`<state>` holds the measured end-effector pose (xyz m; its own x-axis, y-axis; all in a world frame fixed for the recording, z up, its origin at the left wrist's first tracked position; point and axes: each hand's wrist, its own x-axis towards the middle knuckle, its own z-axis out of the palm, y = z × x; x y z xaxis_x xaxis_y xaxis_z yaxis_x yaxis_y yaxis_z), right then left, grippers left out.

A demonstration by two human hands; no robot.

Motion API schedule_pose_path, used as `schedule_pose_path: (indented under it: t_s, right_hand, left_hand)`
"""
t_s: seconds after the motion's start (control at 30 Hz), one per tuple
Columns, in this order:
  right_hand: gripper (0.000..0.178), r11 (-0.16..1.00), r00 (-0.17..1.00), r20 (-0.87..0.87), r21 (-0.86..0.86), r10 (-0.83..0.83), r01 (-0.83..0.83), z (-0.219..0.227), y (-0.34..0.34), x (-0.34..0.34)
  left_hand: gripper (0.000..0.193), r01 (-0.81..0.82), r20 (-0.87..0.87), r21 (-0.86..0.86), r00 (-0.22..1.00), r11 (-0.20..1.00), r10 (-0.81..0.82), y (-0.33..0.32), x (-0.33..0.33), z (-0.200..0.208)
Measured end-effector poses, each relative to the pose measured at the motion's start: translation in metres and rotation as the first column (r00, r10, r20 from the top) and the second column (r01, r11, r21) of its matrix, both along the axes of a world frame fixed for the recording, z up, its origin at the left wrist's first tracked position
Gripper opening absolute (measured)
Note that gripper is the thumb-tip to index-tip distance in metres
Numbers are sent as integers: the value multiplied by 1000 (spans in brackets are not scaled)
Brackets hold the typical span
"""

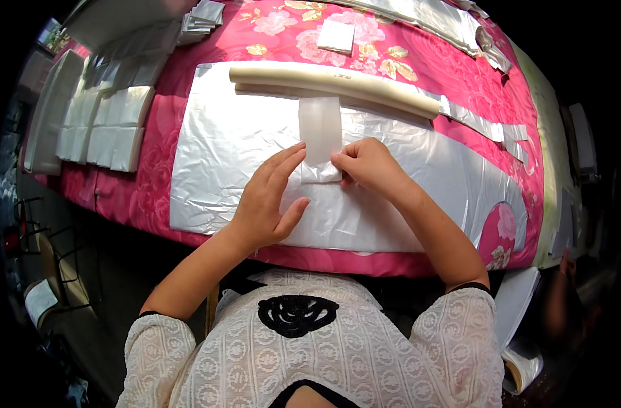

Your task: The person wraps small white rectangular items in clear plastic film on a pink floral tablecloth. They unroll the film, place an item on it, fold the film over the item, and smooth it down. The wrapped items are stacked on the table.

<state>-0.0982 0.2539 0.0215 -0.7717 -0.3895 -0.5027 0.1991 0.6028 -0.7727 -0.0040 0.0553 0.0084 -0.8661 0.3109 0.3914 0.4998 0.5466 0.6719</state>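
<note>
A frosted, translucent rectangular sheet (320, 129) lies upright in the middle of a large silvery-white plastic bag (222, 156) spread flat on the table. Across the sheet's lower end is a folded band of white plastic film (320, 175). My right hand (373, 166) pinches the right edge of this film between thumb and fingers. To the left, my left hand (264, 197) is open, its fingers stretched together beside the sheet's lower left edge and its thumb apart. Just beyond the sheet lies a long cream-coloured tube (334, 83).
Folded white packets stand in rows (106, 129) at the left. One small white packet (336, 36) sits beyond the tube on the pink floral tablecloth (273, 44). More plastic bags (419, 20) lie along the far edge. A person's blurred arm (560, 299) shows at lower right.
</note>
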Motion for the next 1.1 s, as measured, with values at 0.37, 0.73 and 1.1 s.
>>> schedule_pose_path:
  t_s: [0.37, 0.73, 1.1]
  right_hand:
    - [32, 986, 907, -414, 167, 81, -11, 4, 1, 20]
    - [40, 848, 370, -807, 275, 459, -453, -17, 20, 1]
    - [24, 855, 322, -892, 121, 317, -504, -25, 22, 9]
  left_hand:
    - [87, 67, 131, -546, 991, 835, 6, 26, 10, -19]
    - [26, 12, -127, -337, 990, 941, -58, 10, -12, -20]
    - [23, 144, -71, -145, 985, 979, -155, 8, 3, -8]
